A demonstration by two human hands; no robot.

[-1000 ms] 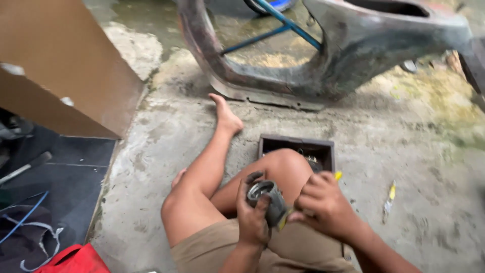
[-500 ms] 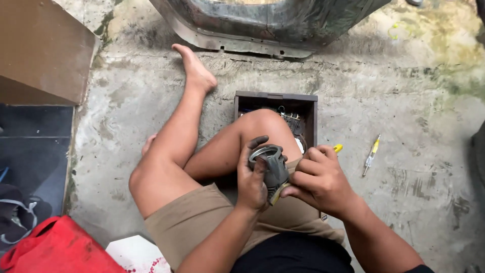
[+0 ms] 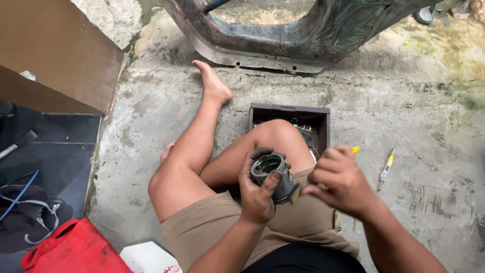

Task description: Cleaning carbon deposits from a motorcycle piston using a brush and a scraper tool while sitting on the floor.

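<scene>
- Grey metal, short and hollow: the cylindrical part (image 3: 273,177) sits in my left hand (image 3: 258,194), held over my lap just in front of the raised knee, open end tipped toward the camera.
- Left fingers (image 3: 271,183) are wrapped round its wall, thumb hooked over the rim, so the grip is firm.
- My right hand (image 3: 337,178) is curled closed just beside the part, pinching a thin yellow-tipped tool (image 3: 296,196) against its lower side (what the tip meets I cannot tell).
- Compared with half a second ago, the part has turned so that I now see into its bore, and the view has drifted down and closer; both hands kept their hold. I judge the work on the part is ongoing, not being set down.
- Behind the knee lies a dark open box (image 3: 290,109) with small bits of hardware inside.
- On the concrete floor (image 3: 414,131) to the right rests a yellow-handled screwdriver (image 3: 387,167), well apart from my hands.
- Further out: a worn scooter body panel (image 3: 283,43) at the top, a red bag (image 3: 76,250) at lower left.
</scene>
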